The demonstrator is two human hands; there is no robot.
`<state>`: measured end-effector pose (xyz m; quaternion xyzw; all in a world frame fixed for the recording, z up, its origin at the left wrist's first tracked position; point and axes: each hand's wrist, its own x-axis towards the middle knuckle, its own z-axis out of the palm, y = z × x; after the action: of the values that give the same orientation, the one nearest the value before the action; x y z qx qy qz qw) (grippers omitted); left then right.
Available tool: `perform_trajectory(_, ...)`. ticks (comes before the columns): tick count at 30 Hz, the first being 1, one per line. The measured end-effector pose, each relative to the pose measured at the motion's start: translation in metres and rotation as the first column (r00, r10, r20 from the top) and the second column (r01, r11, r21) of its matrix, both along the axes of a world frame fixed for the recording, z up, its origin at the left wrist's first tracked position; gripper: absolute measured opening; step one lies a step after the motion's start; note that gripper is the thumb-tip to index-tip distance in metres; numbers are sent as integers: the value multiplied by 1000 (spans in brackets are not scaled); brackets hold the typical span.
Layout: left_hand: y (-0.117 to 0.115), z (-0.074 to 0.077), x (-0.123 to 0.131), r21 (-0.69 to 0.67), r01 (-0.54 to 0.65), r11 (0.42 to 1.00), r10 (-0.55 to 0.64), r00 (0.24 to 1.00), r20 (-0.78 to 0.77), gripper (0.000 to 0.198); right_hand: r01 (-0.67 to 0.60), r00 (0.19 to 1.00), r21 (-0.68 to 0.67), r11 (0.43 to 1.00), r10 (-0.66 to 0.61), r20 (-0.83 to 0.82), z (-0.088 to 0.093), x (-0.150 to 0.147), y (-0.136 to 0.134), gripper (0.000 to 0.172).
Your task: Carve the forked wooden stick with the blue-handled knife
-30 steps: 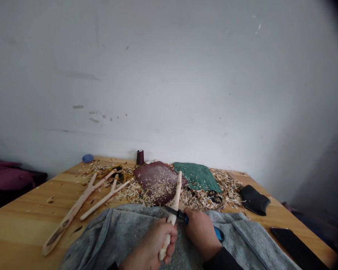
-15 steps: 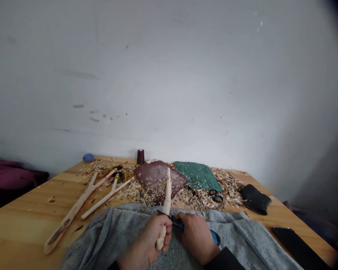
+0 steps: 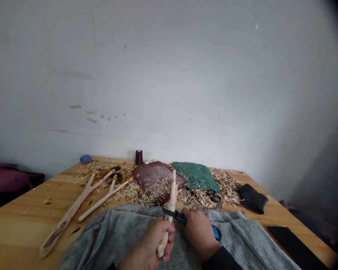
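Head view: left hand (image 3: 153, 242) clenched round the lower end of a pale wooden stick (image 3: 172, 193), which stands over the grey cloth (image 3: 121, 232) at the near table (image 3: 17, 221) edge. Stick's long axis runs near-upright, tip pointing up and away, leaning slightly right. Right hand (image 3: 198, 234) grips a blue-handled knife (image 3: 176, 215), its blade crossing the stick just above the left fist. Shavings (image 3: 228, 189) lie beyond.

Black sleeve (image 3: 224, 259) behind right grip (image 3: 198, 234)
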<state>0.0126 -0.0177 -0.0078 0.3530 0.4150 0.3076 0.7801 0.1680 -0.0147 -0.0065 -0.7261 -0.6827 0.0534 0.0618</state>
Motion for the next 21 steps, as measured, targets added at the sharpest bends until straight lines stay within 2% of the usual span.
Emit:
perform_trajectory(4, -2, 1, 1, -33, 16, 999, -16, 1000, -10, 24, 41, 999, 9, 999, -41, 5, 0, 5, 3, 34)
perform_trajectory(11, 0, -1, 2, -2, -15, 1000, 15, 999, 33, 19, -37, 998, 5, 999, 38, -41, 0, 4, -2, 34)
perform_trajectory(13, 2, -2, -1, 1, -6, 1000, 6, 1000, -6, 14, -109, 991, 6, 994, 109, -76, 0, -1, -6, 31)
perform_trajectory(16, 5, -3, -3, 12, -11, 1000, 12, 994, -112, 25, -183, 977, 5, 983, 182, -107, 0, -10, -11, 26)
perform_trajectory(21, 0, -2, -1, 92, -51, 994, 67, 982, -175, 21, -137, 987, -29, 990, 134, -85, 2, -15, -13, 27)
